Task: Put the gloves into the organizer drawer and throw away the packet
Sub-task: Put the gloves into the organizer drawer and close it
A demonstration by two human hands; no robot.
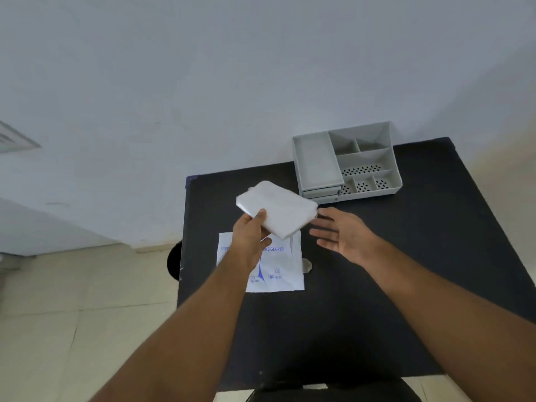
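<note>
1. A pale wall (pixel 203 82) was seen filling the upper part of the view, with a tiled floor (pixel 58 314) to the left of the furniture.
2. A black worktop (pixel 377 285) was set against that wall, and everything else was carried on it.
3. A grey organizer (pixel 374 161) was placed at the far edge of the worktop, its open compartments partly perforated. Stacked drawers were seen on its left side, and the top drawer (pixel 316 162) was pulled out, with nothing seen inside.
4. A flat white packet (pixel 281 271), printed in blue with the word GLOVES, was laid on the worktop nearer the person, partly covered by the left forearm.
5. A folded white stack of gloves (pixel 278 210) was held above the worktop, between the packet and the organizer, tilted, with its far corner close to the drawer fronts.
6. The left hand (pixel 251 236) was pinched on the near corner of the stack, thumb on top.
7. The right hand (pixel 345 233) was held spread and empty just right of the stack, fingertips near its edge.
8. A small pale scrap (pixel 307 265) was left beside the packet's right edge.
</note>
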